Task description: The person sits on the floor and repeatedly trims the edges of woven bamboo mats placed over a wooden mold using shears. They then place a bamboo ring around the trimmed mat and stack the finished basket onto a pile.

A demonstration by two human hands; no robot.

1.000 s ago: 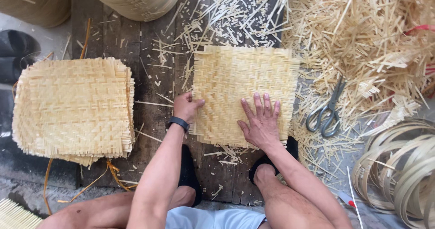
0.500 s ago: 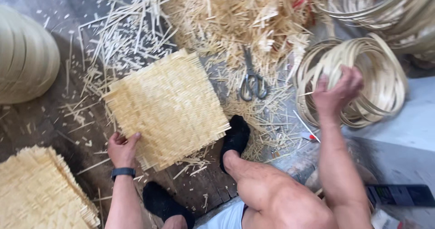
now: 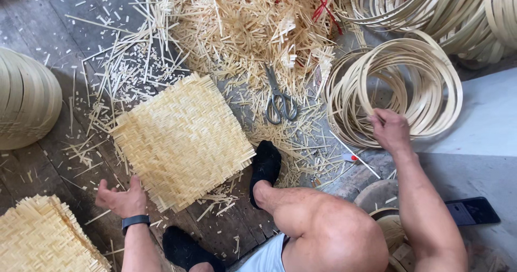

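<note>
Right hand (image 3: 390, 130) is closed on a strip of the stacked bamboo hoops (image 3: 396, 91), fingers pinching the near inner rim; the hoop stack lies flat on the floor, to the person's right and ahead of the knee. Left hand (image 3: 121, 199) hovers open, fingers loosely spread, just beside the near corner of the square woven bamboo mat (image 3: 183, 140), not gripping it; the mat lies flat, turned corner-on. Scissors (image 3: 279, 100) rest between mat and hoops among bamboo offcuts (image 3: 237, 29); a black-socked foot (image 3: 265, 167) touches the mat's right corner.
</note>
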